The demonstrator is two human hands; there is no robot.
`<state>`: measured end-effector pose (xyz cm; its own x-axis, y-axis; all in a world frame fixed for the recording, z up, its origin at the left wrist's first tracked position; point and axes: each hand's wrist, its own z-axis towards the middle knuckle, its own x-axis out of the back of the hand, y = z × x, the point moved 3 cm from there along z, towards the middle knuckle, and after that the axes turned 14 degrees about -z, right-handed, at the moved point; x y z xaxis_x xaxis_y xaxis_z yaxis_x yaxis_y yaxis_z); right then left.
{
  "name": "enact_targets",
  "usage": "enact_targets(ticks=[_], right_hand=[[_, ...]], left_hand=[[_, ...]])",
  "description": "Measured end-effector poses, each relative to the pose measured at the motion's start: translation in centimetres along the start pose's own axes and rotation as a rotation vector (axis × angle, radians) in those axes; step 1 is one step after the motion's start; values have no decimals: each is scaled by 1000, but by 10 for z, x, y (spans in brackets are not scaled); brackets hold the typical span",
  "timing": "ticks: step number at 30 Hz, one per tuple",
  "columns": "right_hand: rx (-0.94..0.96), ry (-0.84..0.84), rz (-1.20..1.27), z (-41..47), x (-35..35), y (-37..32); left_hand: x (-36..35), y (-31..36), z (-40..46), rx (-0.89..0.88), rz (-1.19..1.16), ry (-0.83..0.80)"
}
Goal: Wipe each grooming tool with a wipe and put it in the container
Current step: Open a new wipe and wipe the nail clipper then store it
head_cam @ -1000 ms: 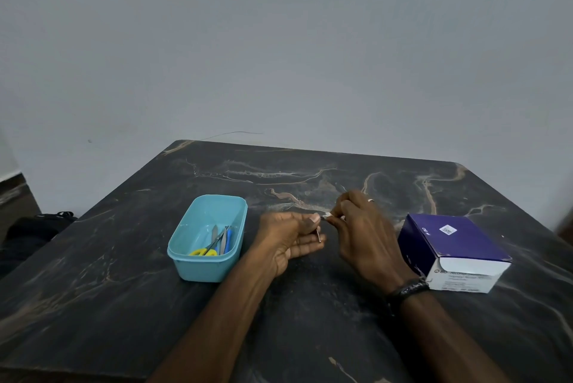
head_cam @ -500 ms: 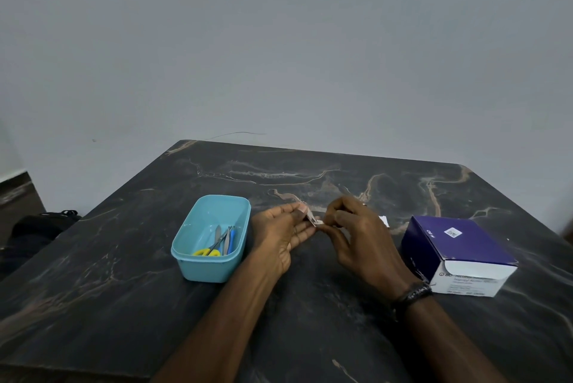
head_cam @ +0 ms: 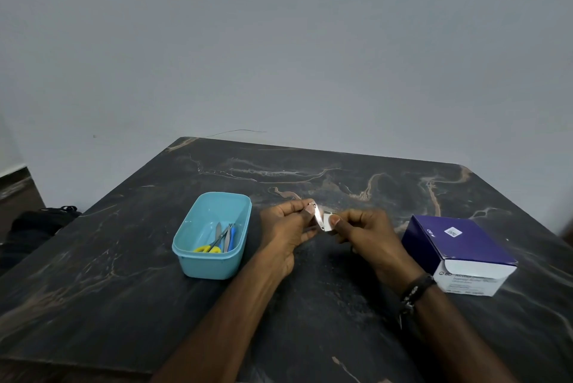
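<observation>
Several tools (head_cam: 224, 238) already lie in the tub (head_cam: 214, 237); your left hand (head_cam: 286, 227) pinches a metal tool (head_cam: 318, 217), your right hand (head_cam: 366, 232) pinches the wipe (head_cam: 328, 221).

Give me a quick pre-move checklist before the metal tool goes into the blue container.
1. Left hand grips the small metal tool: ok.
2. Right hand pinches the white wipe against the tool: ok.
3. Tool fully wiped: cannot tell.
4. Blue container upright, open, beside the left hand: ok.
5. Room inside beside the yellow-handled scissors: ok.
6. Purple box out of the path: ok.
</observation>
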<state>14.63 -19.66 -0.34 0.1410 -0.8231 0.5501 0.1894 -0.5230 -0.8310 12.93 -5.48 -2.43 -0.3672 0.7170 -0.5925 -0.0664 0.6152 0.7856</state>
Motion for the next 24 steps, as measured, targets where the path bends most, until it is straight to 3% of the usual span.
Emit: enact_targets(ticks=[12, 24], right_hand=[[-161, -50, 200, 2, -1, 3], [-83, -91, 123, -3, -6, -1]], left_hand=[[-2, 2, -3, -18, 14, -20], [-5, 2, -6, -6, 13, -100]])
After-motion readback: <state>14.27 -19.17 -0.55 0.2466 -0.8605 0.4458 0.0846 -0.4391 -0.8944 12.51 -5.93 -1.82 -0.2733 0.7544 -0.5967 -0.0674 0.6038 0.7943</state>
